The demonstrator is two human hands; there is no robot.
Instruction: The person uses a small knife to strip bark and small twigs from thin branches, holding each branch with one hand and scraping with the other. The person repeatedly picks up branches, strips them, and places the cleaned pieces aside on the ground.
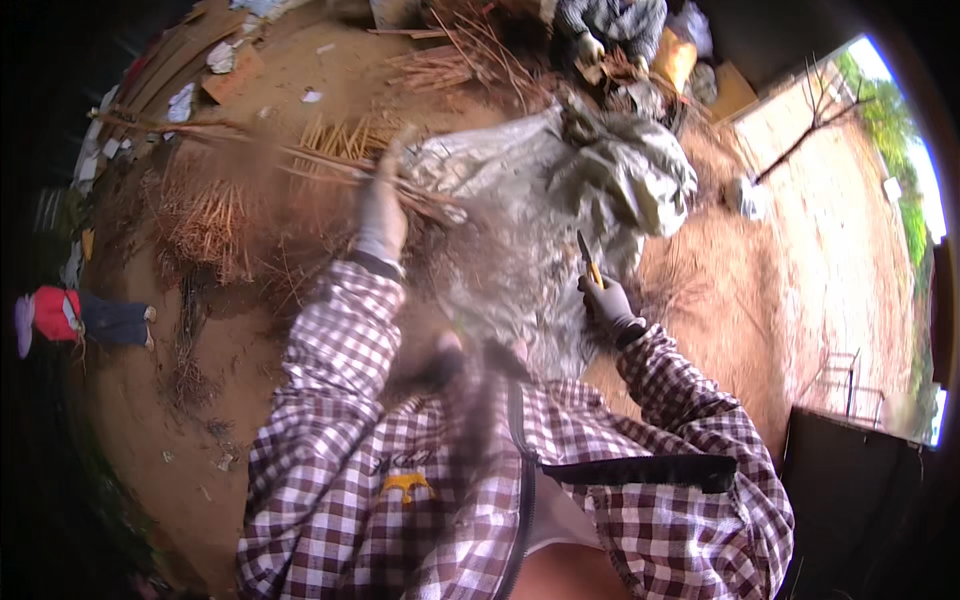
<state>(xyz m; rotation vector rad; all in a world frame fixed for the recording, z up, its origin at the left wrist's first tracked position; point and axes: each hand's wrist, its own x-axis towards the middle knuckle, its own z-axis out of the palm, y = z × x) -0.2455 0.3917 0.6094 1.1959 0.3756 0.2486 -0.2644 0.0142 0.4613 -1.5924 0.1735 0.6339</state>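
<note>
My left hand [381, 214], in a pale glove and blurred, is closed around a bundle of thin reddish-brown sticks [330, 159]. The bundle slants across the view, its far ends up at the left and its near ends over a grey-white plastic sheet [517, 176]. In my right hand [611, 301], also gloved, is a knife [587, 259] with a dark blade and a yellow handle. The blade points away from me, above the sheet's right edge. Beyond my left hand, more cut sticks [341, 139] lie on the ground.
A heap of tied sticks [214, 232] lies at left, and more stick piles [442, 67] lie ahead. A gloved co-worker [611, 26] sits at the top. At far left is a person in a red top [56, 313]. A dark panel [847, 487] stands at lower right.
</note>
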